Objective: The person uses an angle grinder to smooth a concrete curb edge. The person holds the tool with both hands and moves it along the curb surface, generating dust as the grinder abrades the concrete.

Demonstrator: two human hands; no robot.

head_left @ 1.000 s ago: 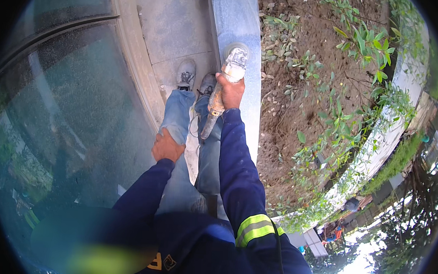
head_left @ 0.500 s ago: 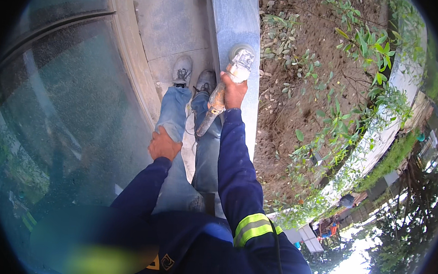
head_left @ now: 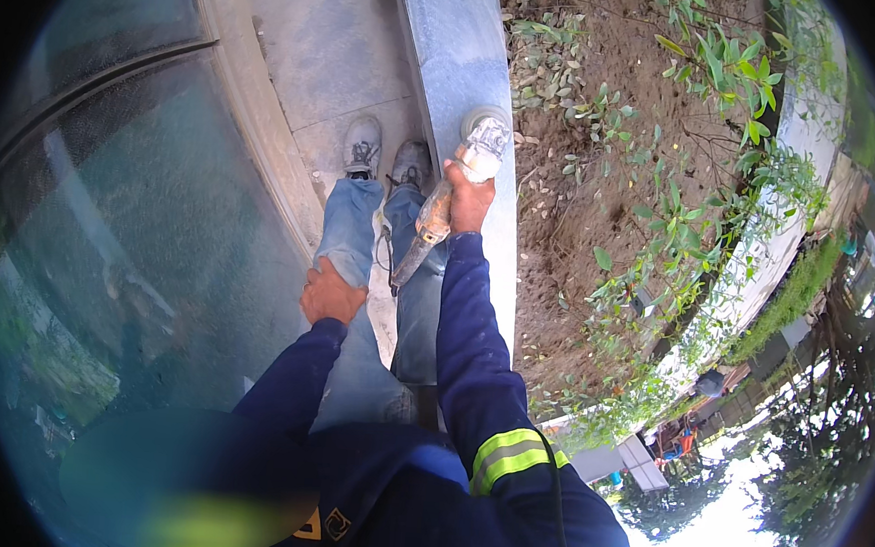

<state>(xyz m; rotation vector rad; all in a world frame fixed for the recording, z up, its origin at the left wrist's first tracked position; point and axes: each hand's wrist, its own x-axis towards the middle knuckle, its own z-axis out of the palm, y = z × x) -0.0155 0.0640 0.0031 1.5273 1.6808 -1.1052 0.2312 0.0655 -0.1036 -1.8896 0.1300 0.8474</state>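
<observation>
My right hand (head_left: 470, 200) is wrapped round the head end of a dusty angle grinder (head_left: 433, 218). The tool's body slants back toward my legs. Its round disc (head_left: 484, 116) lies against the top of a grey stone ledge (head_left: 462, 34), near the ledge's outer edge. My left hand (head_left: 332, 293) rests on my left knee, fingers spread over the jeans (head_left: 348, 228), holding no tool.
On the left, a large dusty glass pane (head_left: 153, 176) stands in a pale frame (head_left: 253, 92). My shoes (head_left: 362, 144) are on the dusty paving (head_left: 332, 36) between frame and ledge. A soil bed (head_left: 602, 203) with leafy plants (head_left: 735, 76) borders the ledge's right side.
The grinder and my right hand have shifted slightly nearer to me along the ledge. My left hand stays on the knee. The whole view has shifted a little.
</observation>
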